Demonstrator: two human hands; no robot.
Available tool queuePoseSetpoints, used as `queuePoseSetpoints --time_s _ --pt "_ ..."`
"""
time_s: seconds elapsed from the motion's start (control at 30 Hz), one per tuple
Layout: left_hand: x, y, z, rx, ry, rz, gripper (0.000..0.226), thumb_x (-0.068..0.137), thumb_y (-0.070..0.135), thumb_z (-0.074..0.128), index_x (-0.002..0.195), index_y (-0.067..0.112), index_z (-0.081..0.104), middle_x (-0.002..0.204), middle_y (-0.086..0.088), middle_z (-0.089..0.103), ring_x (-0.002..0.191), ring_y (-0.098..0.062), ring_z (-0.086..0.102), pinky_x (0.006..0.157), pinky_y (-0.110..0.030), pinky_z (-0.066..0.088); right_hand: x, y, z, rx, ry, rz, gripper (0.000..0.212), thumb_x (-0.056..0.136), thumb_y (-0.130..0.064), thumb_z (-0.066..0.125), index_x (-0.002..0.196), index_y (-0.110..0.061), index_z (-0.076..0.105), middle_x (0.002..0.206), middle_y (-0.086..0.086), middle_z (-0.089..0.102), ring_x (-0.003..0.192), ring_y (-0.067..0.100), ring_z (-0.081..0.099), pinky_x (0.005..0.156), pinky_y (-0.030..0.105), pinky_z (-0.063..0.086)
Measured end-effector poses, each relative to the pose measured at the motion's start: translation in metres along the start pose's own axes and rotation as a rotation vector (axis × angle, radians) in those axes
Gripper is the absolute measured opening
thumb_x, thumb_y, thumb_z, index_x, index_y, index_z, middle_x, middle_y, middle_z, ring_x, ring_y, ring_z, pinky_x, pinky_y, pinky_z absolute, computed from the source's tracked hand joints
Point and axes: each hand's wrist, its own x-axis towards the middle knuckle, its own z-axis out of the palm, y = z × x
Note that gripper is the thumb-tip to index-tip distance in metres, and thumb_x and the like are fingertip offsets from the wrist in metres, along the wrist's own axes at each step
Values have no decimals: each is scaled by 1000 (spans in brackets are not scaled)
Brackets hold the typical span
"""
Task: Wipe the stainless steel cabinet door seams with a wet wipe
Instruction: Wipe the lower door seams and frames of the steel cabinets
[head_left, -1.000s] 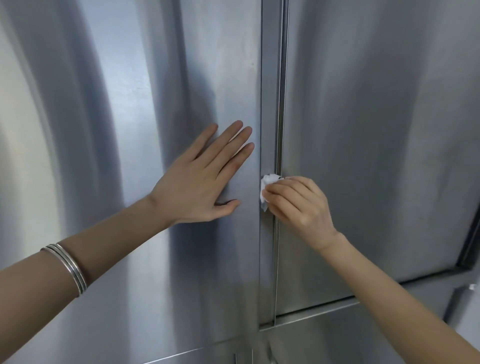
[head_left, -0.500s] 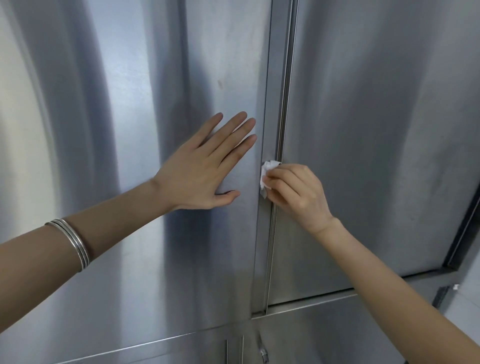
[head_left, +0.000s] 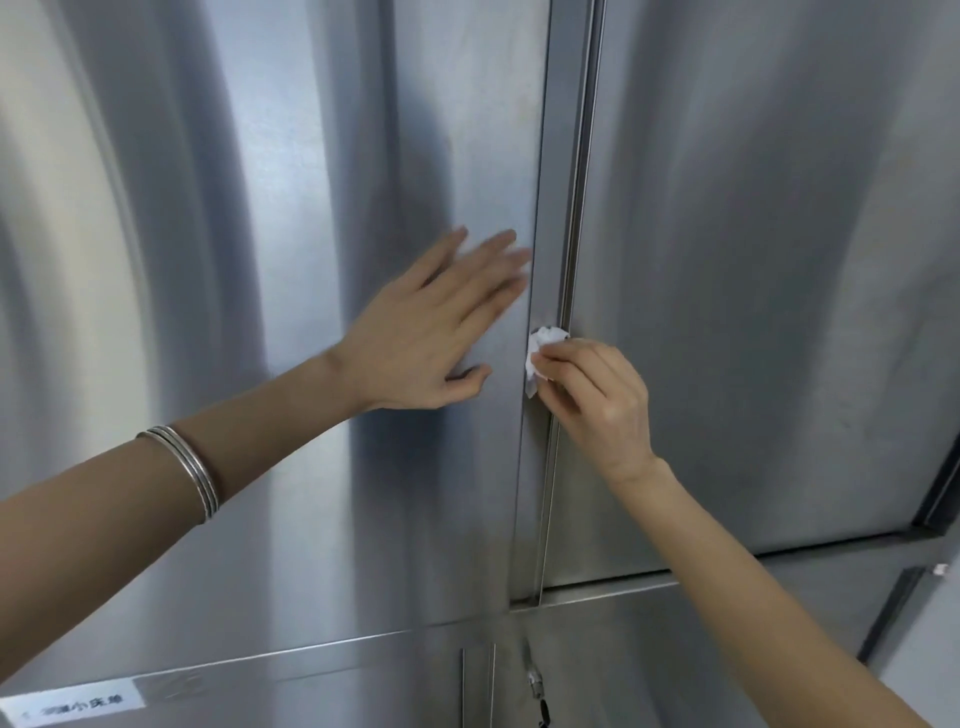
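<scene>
Two stainless steel cabinet doors fill the view, the left door (head_left: 291, 218) and the right door (head_left: 769, 260). Between them runs a vertical seam (head_left: 574, 182). My right hand (head_left: 602, 400) pinches a small crumpled white wet wipe (head_left: 540, 348) and presses it against the seam at mid height. My left hand (head_left: 436, 332) lies flat on the left door, fingers spread and pointing toward the seam, slightly blurred. Silver bangles (head_left: 187, 467) circle my left forearm.
A horizontal ledge (head_left: 597, 592) closes the doors' lower edge. Below it are lower cabinet panels with a narrow seam (head_left: 478, 686), a small latch (head_left: 535, 680) and a white label (head_left: 72, 706) at the bottom left. A dark frame edge (head_left: 935, 493) borders the right door.
The view has tilted so the lower panels and the label now show. Both hands stay at about the same height on the doors; the wipe stays on the seam.
</scene>
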Motion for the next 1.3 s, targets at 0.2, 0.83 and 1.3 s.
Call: queuePoseSetpoints --time_s 0.2,0.83,1.3 --pt "-33 45 20 -4 -89 74 72 85 28 50 147 -4 30 154 -18 31 145 -30 25 120 -44 18 -115 -32 3 91 -140 57 9 85 -6 67 81 1 73 90 10 71 90 19 61 77 29 50" --pt "-50 69 28 14 -144 180 66 86 29 52 143 -2 41 150 -17 39 144 -30 26 121 -45 14 -161 -69 -12 100 -322 222 21 93 -9 58 82 -1 75 90 6 73 88 12 63 86 20 50" --pt "-49 67 27 29 -195 185 64 86 30 45 142 -1 43 149 -16 42 145 -31 24 121 -45 12 -233 -97 -7 67 -499 333 21 83 -10 57 72 -9 75 79 -1 72 79 5 56 78 15 48"
